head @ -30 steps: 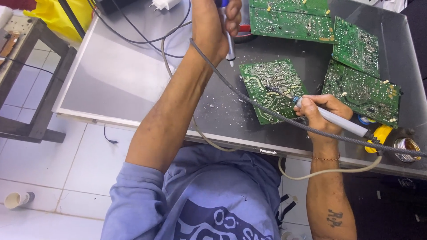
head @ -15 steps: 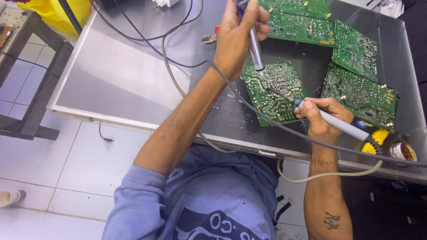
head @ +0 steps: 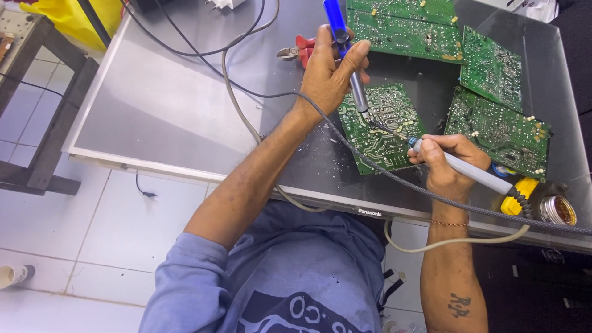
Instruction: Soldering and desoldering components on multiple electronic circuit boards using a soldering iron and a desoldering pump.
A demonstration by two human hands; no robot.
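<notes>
The left hand (head: pixel 330 71) is closed around a desoldering pump (head: pixel 348 65), blue at the top and grey-metal lower down, fingers wrapped about the barrel and the thumb laid along its side, holding it nearly upright so that its nozzle meets the solder side of a green circuit board (head: pixel 379 126). The right hand (head: pixel 447 163) is closed in a pen-like grip on a soldering iron (head: pixel 468 172) with a pale grey handle and a yellow collar at the cord end; its thin tip slants up and left and meets the same board just beside the pump's nozzle. All this rests on a large grey flat panel (head: pixel 172 105) with a pale frame, lying like a tabletop over a white tiled floor (head: pixel 92 228). The worked board lies near the panel's front edge, between the two hands, with flecks of solder scattered on the panel about it. Three more green circuit boards lie beyond it: a long one (head: pixel 401 28) at the far edge, a smaller one (head: pixel 490 58) to its right, and another (head: pixel 496 132) just above the right hand. A grey braided cable (head: pixel 394 179) crosses the panel under the right wrist. Red-handled cutters (head: pixel 296 49) lie just behind the left hand. A small round open tin (head: pixel 557 209) sits near the iron's cord end.
</notes>
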